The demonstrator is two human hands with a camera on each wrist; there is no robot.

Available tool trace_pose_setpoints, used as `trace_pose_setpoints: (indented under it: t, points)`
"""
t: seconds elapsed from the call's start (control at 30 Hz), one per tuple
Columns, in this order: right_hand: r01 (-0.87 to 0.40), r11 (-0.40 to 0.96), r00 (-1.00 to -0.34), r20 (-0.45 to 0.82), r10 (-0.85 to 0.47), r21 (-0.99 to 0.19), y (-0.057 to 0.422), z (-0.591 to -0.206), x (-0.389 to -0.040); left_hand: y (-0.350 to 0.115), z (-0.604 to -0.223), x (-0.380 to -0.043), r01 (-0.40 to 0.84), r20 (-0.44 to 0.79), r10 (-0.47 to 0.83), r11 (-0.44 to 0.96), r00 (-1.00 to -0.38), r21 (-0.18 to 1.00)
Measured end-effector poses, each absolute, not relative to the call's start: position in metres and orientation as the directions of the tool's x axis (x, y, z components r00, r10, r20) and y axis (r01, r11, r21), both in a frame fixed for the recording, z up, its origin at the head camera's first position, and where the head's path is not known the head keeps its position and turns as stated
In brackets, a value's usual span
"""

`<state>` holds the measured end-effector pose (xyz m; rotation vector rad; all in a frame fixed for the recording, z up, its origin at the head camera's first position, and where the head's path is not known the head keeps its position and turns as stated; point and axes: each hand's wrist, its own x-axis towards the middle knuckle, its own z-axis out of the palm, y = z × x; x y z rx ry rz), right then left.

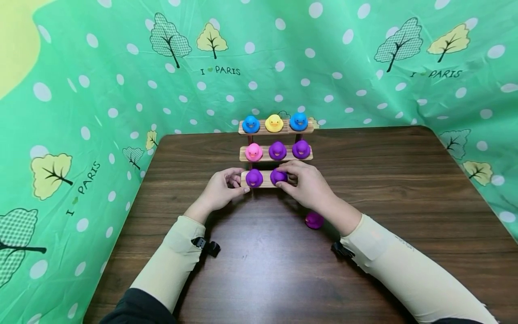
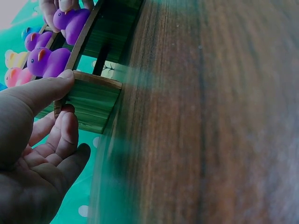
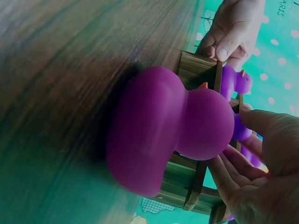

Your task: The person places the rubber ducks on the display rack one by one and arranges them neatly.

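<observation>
A three-tier wooden display stand [image 1: 263,180] carries small rubber ducks. My left hand [image 1: 223,186] pinches the left end of its lowest shelf, thumb at the front edge and fingers behind. Beside that thumb sits a purple duck [image 1: 254,178]. With thumb and fingers, my right hand [image 1: 305,182] grips another purple duck [image 1: 278,176] on the same shelf, hiding the shelf's right end. Below the right wrist, one more purple duck [image 1: 314,220] rests on the table; it looms large in the right wrist view [image 3: 154,130].
The middle shelf holds a pink duck [image 1: 253,152] and two purple ducks [image 1: 277,150]. On top are two blue ducks [image 1: 299,121] with a yellow duck [image 1: 274,123] between them. A dark wooden table [image 1: 259,270] lies beneath, and a green printed cloth [image 1: 279,54] hangs behind.
</observation>
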<state>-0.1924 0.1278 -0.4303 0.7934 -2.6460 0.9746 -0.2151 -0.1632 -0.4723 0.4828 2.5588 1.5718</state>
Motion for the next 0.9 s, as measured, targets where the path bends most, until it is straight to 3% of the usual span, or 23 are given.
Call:
trace_pose_setpoints:
  t: [0.57,0.77,0.9]
  points:
    - [-0.552,0.632,-0.834,0.386,-0.396,-0.544,0.135,-0.431,-0.187,-0.162,-0.471,-0.213,0.205,0.070,0.314,0.420,-0.947,0.884]
    - [-0.547,0.647,-0.828,0.455,-0.327,-0.531,0.150,-0.427,-0.169,-0.162,-0.473,-0.214,0.209,0.073,0.314,0.424,-0.947,0.881]
    - [-0.523,0.674,-0.843,0.432,-0.320,-0.521,0.164,-0.420,-0.154,-0.163,-0.473,-0.214,0.213,0.079,0.313,0.422,-0.947,0.881]
